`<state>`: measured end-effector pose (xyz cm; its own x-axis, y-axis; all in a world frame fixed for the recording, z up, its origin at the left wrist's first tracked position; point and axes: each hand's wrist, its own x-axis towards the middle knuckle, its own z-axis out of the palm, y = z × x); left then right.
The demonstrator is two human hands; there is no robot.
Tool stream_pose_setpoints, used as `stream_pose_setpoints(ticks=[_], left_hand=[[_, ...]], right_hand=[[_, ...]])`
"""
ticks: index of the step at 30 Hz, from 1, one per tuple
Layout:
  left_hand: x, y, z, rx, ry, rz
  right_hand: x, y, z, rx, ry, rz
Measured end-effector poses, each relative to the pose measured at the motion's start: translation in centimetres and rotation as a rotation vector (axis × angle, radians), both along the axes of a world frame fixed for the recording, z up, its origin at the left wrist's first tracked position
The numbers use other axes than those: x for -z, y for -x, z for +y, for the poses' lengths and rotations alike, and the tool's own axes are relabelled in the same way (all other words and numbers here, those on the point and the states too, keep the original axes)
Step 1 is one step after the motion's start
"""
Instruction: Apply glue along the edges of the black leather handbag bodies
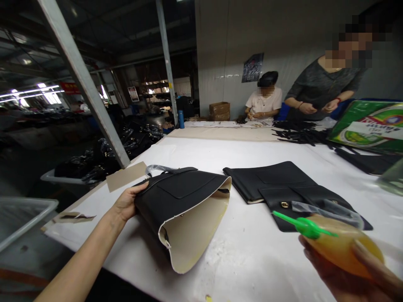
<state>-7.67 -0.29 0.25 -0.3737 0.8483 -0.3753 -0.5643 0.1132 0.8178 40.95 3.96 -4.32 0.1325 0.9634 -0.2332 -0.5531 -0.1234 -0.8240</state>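
Note:
My left hand (126, 203) grips the left end of a black leather bag panel (179, 197) that curls up off the white table (252, 256), showing its cream inner side with wet yellowish glue along the edge. At the lower right, my right hand (346, 272) is wrapped round a squeeze bottle of amber glue (343, 241). Its green nozzle points left toward the panel, a short way off it.
Flat black bag panels (283, 184) lie stacked at centre right. Farther back are a heap of black straps (299, 133), a green printed box (371, 126) and a cardboard box (219, 110). Two people work at the far end. A slanted steel post (85, 84) and grey bins stand left.

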Motion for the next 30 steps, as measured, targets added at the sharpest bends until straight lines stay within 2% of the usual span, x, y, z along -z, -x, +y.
stream_pose_setpoints(ticks=[2, 4, 8, 12, 16, 21, 30], left_hand=[[-0.1, 0.0, -0.1, -0.006, 0.0, 0.002], [-0.2, 0.0, -0.3, -0.014, 0.004, 0.004], [-0.4, 0.1, -0.6, -0.023, -0.006, 0.003], [-1.1, -0.1, -0.9, -0.084, -0.082, 0.015], [-2.6, -1.1, -1.8, -0.149, -0.124, 0.039], [-3.9, -2.5, -3.8, -0.268, -0.182, 0.133], [-3.1, -3.2, -5.9, -0.434, -0.084, 0.172]], right_hand=[[-1.1, 1.9, -0.8, 0.024, 0.126, 0.047], [-1.8, 3.2, -1.1, -0.001, 0.173, 0.034], [-2.0, 4.5, -0.8, -0.122, 0.041, -0.104], [-1.5, 5.4, -1.0, -0.24, -0.053, -0.229], [-1.2, 6.6, -2.1, -0.288, -0.038, -0.284], [-1.8, 8.3, -4.2, -0.289, 0.003, -0.3], [-0.7, 9.7, -5.7, -0.4, 0.035, -0.362]])
